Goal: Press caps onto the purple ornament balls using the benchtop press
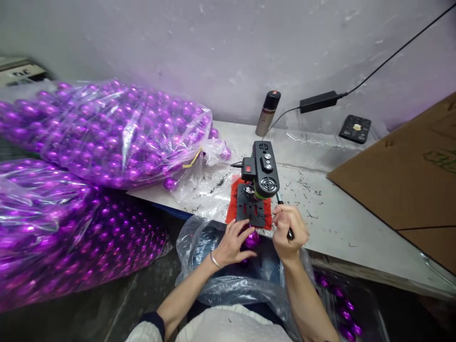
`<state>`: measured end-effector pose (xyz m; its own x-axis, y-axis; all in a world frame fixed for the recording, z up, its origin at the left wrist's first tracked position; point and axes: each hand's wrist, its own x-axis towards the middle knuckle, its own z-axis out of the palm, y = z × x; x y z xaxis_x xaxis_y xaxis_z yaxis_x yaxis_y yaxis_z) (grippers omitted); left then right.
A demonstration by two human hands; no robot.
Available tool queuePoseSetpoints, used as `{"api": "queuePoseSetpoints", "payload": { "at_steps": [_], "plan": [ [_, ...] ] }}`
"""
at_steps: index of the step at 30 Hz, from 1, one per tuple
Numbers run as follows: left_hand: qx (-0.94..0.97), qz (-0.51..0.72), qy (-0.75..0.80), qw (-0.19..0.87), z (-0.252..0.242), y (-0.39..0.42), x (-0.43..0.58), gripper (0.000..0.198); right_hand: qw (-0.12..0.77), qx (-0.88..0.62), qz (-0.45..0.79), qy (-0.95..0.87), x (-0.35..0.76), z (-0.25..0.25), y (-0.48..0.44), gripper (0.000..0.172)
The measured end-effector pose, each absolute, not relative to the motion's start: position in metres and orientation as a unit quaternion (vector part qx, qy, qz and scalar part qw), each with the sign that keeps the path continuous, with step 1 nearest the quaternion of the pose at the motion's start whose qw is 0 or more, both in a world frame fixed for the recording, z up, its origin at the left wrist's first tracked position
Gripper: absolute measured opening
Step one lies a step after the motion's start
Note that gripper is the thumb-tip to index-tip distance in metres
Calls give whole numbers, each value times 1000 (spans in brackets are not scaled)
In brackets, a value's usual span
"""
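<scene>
My left hand (pixel 233 243) is spread beside a shiny purple ball (pixel 251 238), its thumb and fingers apart around the ball at the table's front edge. Whether the fingertips touch it, I cannot tell. Closed in a fist, my right hand (pixel 290 230) grips the black-handled lever (pixel 290 234) of a small black bench machine (pixel 266 166). The machine has a red switch and a slotted base plate (pixel 245 216) lying on red sheeting (pixel 232 204). Below my left hand, a clear plastic bag (pixel 235 287) spreads over my lap, with another purple ball partly hidden there.
Large clear bags of purple balls (pixel 117 137) fill the left side. A spray can (pixel 268 114), a power adapter (pixel 318 101) and a phone (pixel 355 128) are along the wall. A cardboard box (pixel 402 185) leans in at right. Dark scraps litter the white table (pixel 335 228).
</scene>
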<state>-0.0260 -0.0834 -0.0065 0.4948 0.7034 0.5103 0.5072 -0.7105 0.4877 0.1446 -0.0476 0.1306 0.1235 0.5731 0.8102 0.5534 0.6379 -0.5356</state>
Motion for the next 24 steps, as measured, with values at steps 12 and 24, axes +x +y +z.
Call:
{"api": "queuePoseSetpoints", "payload": {
  "at_steps": [12, 24],
  "plan": [
    [616, 452, 610, 211, 43, 188, -81, 28, 610, -419, -12, -672, 146, 124, -48, 28],
    [594, 514, 526, 325, 33, 223, -62, 30, 609, -419, -5, -673, 147, 110, -51, 23]
  ]
}}
